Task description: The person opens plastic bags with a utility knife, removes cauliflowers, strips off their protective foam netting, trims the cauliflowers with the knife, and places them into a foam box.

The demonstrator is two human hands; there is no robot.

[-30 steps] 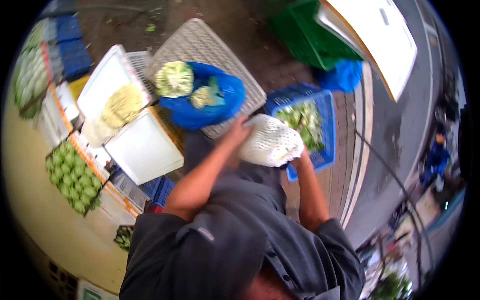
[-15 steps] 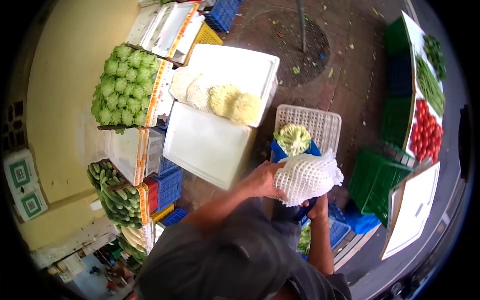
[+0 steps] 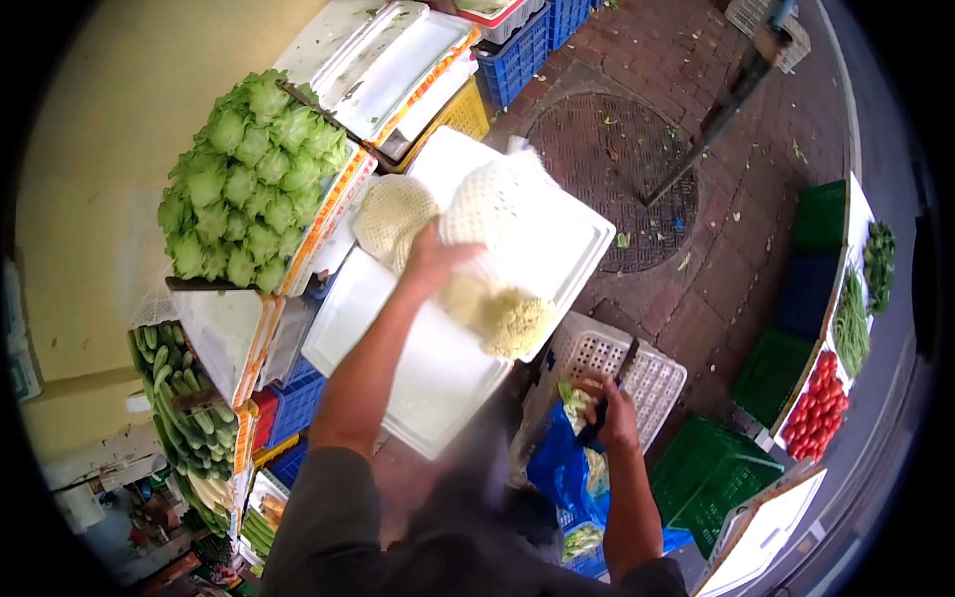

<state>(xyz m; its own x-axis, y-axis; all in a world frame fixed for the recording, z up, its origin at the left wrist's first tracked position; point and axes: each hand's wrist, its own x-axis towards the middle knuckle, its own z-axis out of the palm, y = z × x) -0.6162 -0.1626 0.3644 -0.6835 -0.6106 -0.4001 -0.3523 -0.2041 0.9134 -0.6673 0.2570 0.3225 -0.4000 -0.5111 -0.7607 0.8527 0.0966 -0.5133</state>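
A cauliflower in white foam netting (image 3: 497,204), slightly blurred, is above the white foam lid, with my left hand (image 3: 438,261) closed on its near side. Another netted cauliflower (image 3: 393,211) sits just left of it. Bare cauliflowers (image 3: 519,323) lie on the lid below my left hand, partly blurred. In my right hand (image 3: 612,410) is a knife (image 3: 628,360), its dark blade pointing up and away over the pale plastic crate. Next to that hand, a blue plastic bag (image 3: 557,463) holds pale vegetables, partly hidden.
White foam box lids (image 3: 418,348) form the work surface. Stacked lettuce (image 3: 244,184) and cucumbers (image 3: 189,403) stand to the left. A pale crate (image 3: 652,388) is near my right hand; green crates (image 3: 711,483) and tomatoes (image 3: 816,408) are further right. A metal pole (image 3: 711,124) rises beyond.
My left hand has carried the netted cauliflower from over the crate leftward to the foam lid. My right hand has come away from beneath it, showing the knife. The view has turned.
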